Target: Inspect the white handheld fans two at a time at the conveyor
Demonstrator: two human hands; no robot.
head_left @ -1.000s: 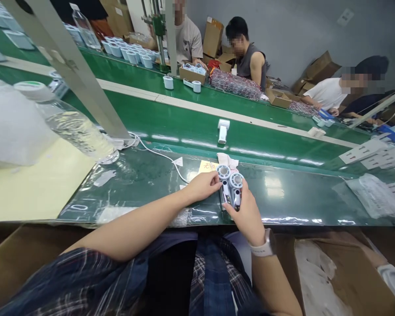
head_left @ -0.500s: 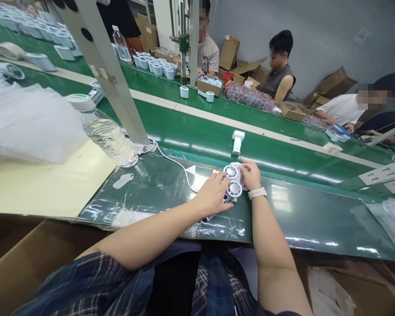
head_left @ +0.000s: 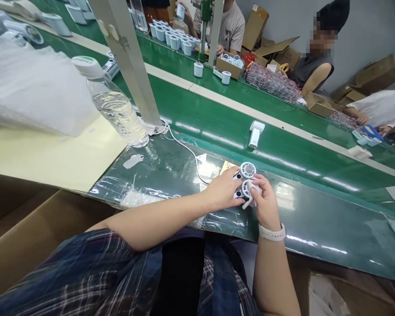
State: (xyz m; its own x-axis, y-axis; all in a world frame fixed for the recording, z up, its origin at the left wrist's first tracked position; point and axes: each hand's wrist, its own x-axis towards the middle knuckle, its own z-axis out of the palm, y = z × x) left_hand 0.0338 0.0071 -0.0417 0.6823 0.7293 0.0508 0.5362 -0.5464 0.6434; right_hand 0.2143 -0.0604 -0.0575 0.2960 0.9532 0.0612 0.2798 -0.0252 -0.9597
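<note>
Side by side on the bench stand two small fan-like devices with round, slotted, pale-blue-rimmed faces: the farther device (head_left: 248,170) and the nearer device (head_left: 245,188). My left hand (head_left: 226,189) is curled around their left side, fingers gripping them. A crumpled white cloth (head_left: 253,193) is pinched in my right hand (head_left: 266,199) and lies against the nearer device's face, covering part of it. Dark round openings show beside my left fingertips. A yellow piece of paper (head_left: 228,166) sits just behind that hand.
On the green belt beyond lies a white device with a handle (head_left: 256,134). To the left are a water bottle (head_left: 118,105), a metal post (head_left: 131,66), a white cable (head_left: 195,160) and a stack of white sheets (head_left: 36,87). People work across the belt beside pale-blue cups (head_left: 173,41).
My right hand has come from the far right side of the devices to the nearer one, bringing the white cloth onto its face. The camera view has shifted too.
</note>
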